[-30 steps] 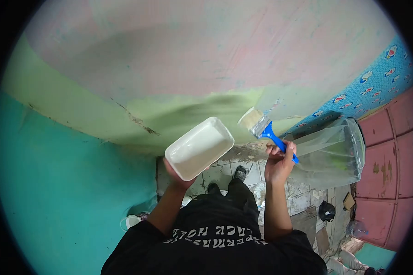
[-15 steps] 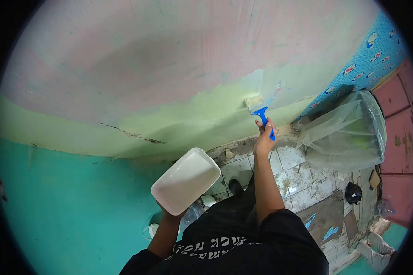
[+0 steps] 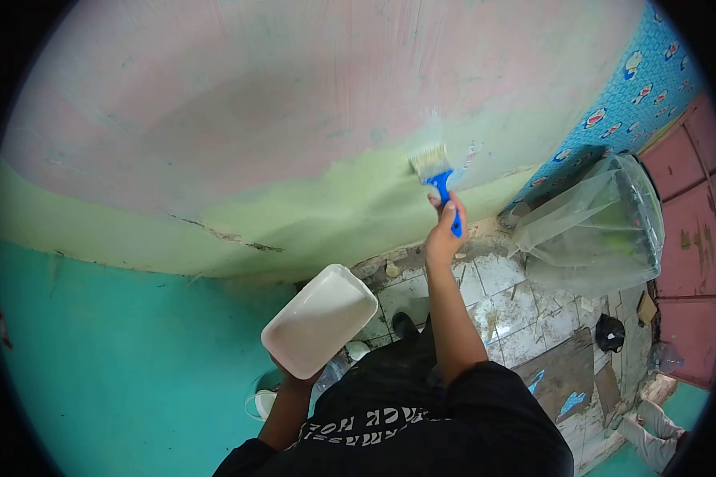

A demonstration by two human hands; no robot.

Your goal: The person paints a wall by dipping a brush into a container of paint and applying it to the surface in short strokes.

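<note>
My right hand (image 3: 445, 226) grips the blue handle of a wide paintbrush (image 3: 436, 175). The brush's pale bristles lie against the wall (image 3: 294, 119), where pinkish paint borders a light green band. Below and to the left, my left hand (image 3: 296, 372) holds a white rectangular tub (image 3: 320, 322) from underneath. Most of that hand's fingers are hidden behind the tub. The tub is tilted with its opening facing me, and a thin pale layer shows inside.
A clear plastic-covered object (image 3: 601, 230) stands right of the brush, near pink doors (image 3: 688, 230). Dirty white tiles (image 3: 493, 302) carry boards (image 3: 561, 374) and a black bag (image 3: 610, 333). A white bucket (image 3: 262, 404) sits at lower left. Someone's legs (image 3: 652, 436) show at lower right.
The brush in my right hand has moved slightly left and upward along the wall. My left hand keeps the tub in nearly the same place.
</note>
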